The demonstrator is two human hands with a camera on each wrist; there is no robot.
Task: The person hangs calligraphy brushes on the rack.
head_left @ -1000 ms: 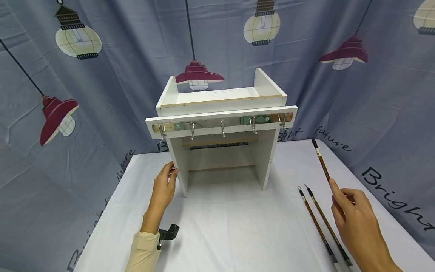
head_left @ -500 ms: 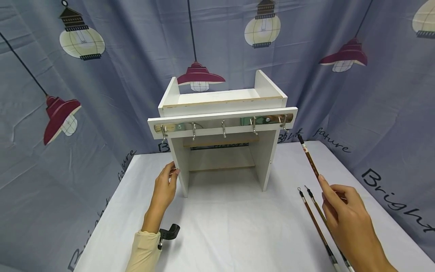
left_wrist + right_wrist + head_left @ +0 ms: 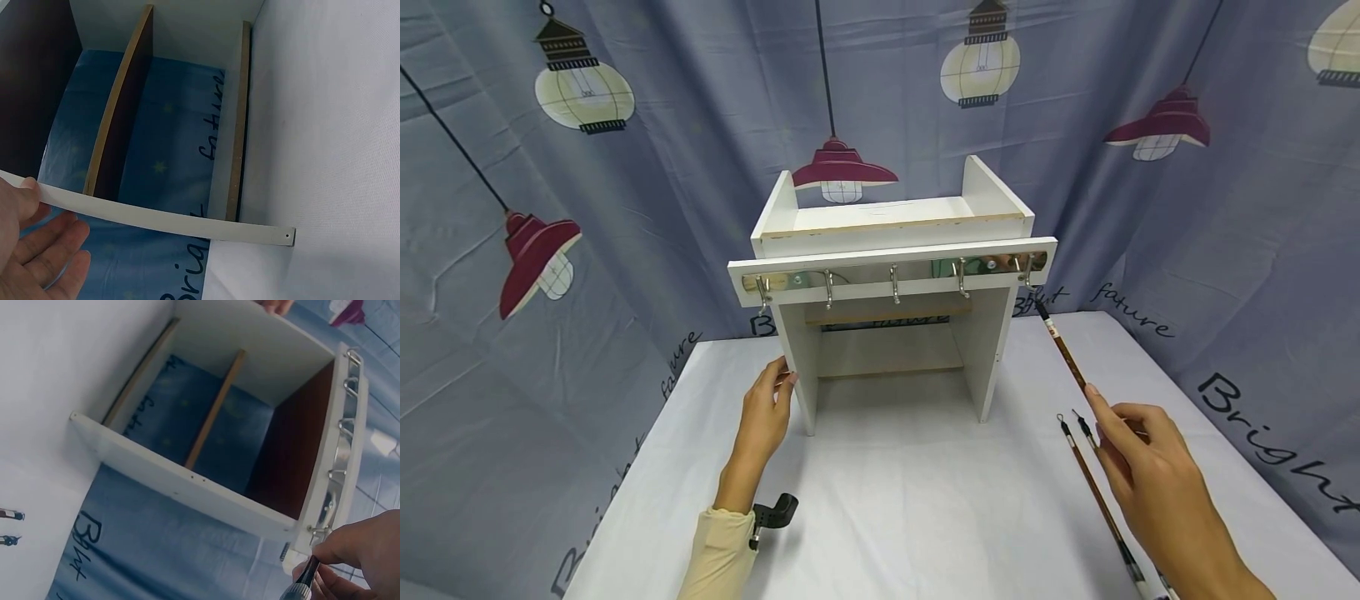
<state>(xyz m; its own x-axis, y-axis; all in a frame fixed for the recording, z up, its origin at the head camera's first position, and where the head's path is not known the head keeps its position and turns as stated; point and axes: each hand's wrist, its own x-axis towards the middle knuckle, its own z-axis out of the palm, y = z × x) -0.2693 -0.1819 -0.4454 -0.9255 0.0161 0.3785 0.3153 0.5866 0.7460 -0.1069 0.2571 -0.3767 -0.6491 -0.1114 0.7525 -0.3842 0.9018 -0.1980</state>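
Observation:
A white wooden shelf (image 3: 797,350) stands upright on the white cloth, with a row of several metal hooks along its front rail (image 3: 850,257). My left hand (image 3: 767,408) grips the front edge of its left side panel, thumb (image 3: 28,197) over the edge and fingers outside. Pinched in my right hand (image 3: 1157,483) is a calligraphy brush (image 3: 1067,354) with a brown handle and black bristles. The brush slants up and left, its head just below the rightmost hook (image 3: 1027,268) in the head view. In the right wrist view, my right fingers overlap the shelf's hook end.
Two more brushes lie on the table at the right: one brown brush (image 3: 1101,500) in plain sight, the other brush (image 3: 1084,423) mostly hidden by my right hand. A blue-grey curtain (image 3: 700,167) printed with lamps hangs behind and at both sides.
My right hand has moved left with the brush, bringing its head from the table's right side to near the rightmost hook. The left hand stays on the shelf panel.

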